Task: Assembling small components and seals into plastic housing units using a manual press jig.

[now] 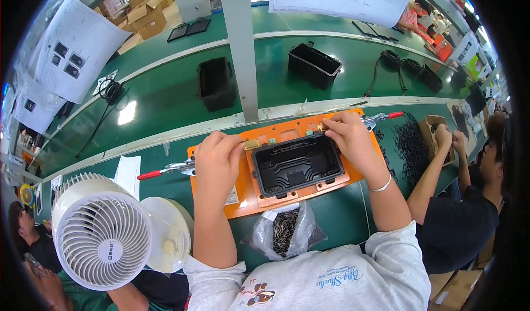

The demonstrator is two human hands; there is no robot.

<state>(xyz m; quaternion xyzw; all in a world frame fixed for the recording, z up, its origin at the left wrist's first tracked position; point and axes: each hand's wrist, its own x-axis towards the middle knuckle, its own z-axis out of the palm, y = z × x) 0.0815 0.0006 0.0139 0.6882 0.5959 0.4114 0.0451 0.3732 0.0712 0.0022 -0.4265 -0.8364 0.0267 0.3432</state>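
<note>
A black rectangular plastic housing [298, 164] lies with its open side up in an orange fixture plate [243, 200]. My left hand [220, 153] is closed, thumb and fingers pinching the end of a brass-coloured block [251, 145] beside the housing's far left corner. Near the far right corner, my right hand [348, 134] pinches a smaller-looking brass-coloured piece [320, 127], partly hidden by the fingers. Small green pieces [309, 133] sit along the fixture's far side. Toggle clamps with red handles [149, 175] flank the fixture on both sides.
An open plastic bag of screw-like metal pins [285, 231] lies at the fixture's near edge. A white fan [105, 244] stands left. Black housings [314, 63] and cables rest on the green line beyond a metal post [240, 46]. Rightward, a co-worker's hands [450, 140] work over a box.
</note>
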